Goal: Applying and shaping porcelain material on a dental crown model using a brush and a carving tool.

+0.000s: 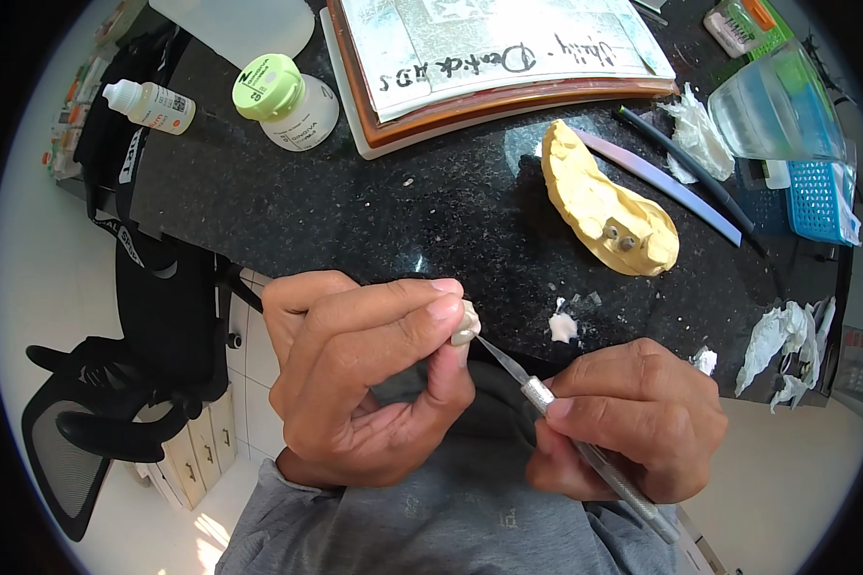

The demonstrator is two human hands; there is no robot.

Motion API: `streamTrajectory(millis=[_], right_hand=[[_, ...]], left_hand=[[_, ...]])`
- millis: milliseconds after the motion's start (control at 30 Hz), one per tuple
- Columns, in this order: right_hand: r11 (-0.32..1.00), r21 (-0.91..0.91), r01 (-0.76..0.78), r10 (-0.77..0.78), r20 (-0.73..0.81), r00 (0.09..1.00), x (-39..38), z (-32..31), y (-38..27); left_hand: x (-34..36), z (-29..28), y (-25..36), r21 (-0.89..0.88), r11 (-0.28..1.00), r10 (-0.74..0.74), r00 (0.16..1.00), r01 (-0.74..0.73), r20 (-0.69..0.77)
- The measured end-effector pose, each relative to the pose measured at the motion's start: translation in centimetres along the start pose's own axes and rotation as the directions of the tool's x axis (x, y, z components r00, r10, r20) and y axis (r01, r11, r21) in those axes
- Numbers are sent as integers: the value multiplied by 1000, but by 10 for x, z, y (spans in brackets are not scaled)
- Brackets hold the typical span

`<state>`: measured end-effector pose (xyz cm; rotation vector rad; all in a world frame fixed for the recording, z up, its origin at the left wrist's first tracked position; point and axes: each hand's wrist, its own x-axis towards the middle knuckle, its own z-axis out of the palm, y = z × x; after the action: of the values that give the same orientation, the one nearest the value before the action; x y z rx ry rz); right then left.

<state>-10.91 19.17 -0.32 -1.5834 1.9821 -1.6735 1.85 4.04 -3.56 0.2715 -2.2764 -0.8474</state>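
Note:
My left hand is closed, its fingertips pinching a small off-white piece like a dental crown. A slim knife with a knurled metal handle lies in the closed grip of my right hand. Its narrow blade points left, and the tip meets or nearly meets the crown's right side; I cannot tell if they touch. Beyond my hands, a yellow plaster dental cast rests on the dark speckled counter, with two grey stumps near its right end. A white blob of material is on the counter between the cast and my right hand.
A green-lidded jar, a small white-capped bottle and a paper-covered board stand farther back. Right of the cast are a lilac file strip, a dark pen-like tool, crumpled tissues, a water glass and a blue basket.

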Motion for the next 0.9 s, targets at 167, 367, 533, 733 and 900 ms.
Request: streamTrajectory(millis=[167,367,533,733,900], right_hand=[[1000,-7,27,-26,136,990,-1,-10,-1],[997,36,75,-70,-114,991,-6,6,2],[996,2,94,-94,-89,992,-5,6,2],[997,-15,81,-82,-93,992,-5,7,2],[998,-24,60,-62,-85,994,-4,8,1]], left_hand=[[4,5,-2,-23,1000,12,994,-15,-105],[1,9,-3,-50,999,6,994,-12,-112],[-1,13,-5,-53,998,22,989,-30,-148],[-3,18,-7,-69,996,46,981,-60,-190],[-5,17,-9,-76,995,51,981,-67,-185]])
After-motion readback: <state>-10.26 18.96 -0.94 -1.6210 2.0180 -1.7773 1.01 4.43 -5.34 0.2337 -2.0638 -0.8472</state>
